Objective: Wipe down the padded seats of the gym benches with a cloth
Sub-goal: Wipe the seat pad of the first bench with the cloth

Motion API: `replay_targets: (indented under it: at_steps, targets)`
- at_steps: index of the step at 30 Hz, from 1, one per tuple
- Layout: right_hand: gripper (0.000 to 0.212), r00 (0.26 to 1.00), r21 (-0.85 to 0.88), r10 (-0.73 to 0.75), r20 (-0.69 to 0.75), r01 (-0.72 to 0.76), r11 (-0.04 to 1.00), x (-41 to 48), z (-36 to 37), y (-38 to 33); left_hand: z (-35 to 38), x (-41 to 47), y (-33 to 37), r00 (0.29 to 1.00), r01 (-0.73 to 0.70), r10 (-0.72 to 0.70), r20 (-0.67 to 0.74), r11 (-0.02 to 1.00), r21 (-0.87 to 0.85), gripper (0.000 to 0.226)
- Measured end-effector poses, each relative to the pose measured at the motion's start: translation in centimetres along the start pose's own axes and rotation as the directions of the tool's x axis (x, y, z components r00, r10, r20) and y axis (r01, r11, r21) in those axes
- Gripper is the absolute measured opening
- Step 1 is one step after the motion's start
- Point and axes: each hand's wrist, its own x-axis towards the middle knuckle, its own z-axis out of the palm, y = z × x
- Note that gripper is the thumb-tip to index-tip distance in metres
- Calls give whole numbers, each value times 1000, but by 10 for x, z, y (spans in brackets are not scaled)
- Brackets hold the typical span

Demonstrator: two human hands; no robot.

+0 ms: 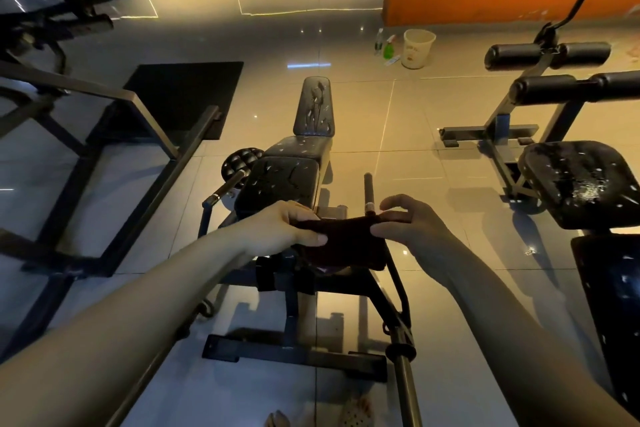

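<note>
- Far left: steel frame (104, 149) of a large machine, dark, cut off by the picture's edge, type not readable
- Behind it: black floor mat (187, 94), its near corner hidden by the frame
- Lower left: left hand (277, 229), forearm entering from the corner; fingers and thumb curled round the cloth's left edge, gripping it
- Centre: bench with three black pads in a row, padded seat (280, 180) nearest, middle pad (298, 149), tilted backrest (314, 107); upholstery cracked and flecked; the seat's near edge is hidden behind the left hand
- Centre, nearer: cloth (343, 246), dark, colour unclear in the dim light; stretched between both hands at the near end of the padded seat; whether it touches the bench cannot be told; it covers part of the bench's frame
- Right of centre: right hand (405, 222), thumb and forefinger pinching the cloth's upper right corner, other fingers arched above it
- Background: green spray bottle (389, 47) and pale bucket (418, 48), just beside each other on the tiles below an orange wall (485, 0)
- Right: second padded seat (581, 180), speckled white; foam rollers (547, 54) behind it; another pad (616, 305) cut off by the right edge
</note>
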Motion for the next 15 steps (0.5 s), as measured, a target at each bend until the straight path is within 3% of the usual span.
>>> replay_targets:
  at_steps: [2, 5, 8, 10, 13, 15]
  targets:
    - [49, 992, -115, 61, 109, -48, 992, 2, 0, 0, -3, 1, 4, 999, 31, -31, 26, 999, 15, 23]
    - [13, 968, -197, 79, 238, -32, 980, 9, 4, 7, 1, 2, 4, 997, 61, -63, -33, 997, -41, 23]
    - [9, 997, -152, 68, 29, -63, 986, 21, 17, 15, 16, 7, -13, 946, 88, -68, -318, 995, 52, 22]
    - [12, 992, -309, 21, -126, -59, 949, 29, 32, 24, 28, 13, -31, 882, 124, -28, -471, 977, 174, 19]
    - [19, 950, -546, -111, -292, -70, 835, 41, 57, 44, 41, 25, -49, 797, 127, 52, -602, 960, 251, 13]
    - [21, 919, -545, -118, -377, -117, 830, 49, 68, 57, 46, 33, -52, 750, 94, 76, -657, 971, 219, 13]
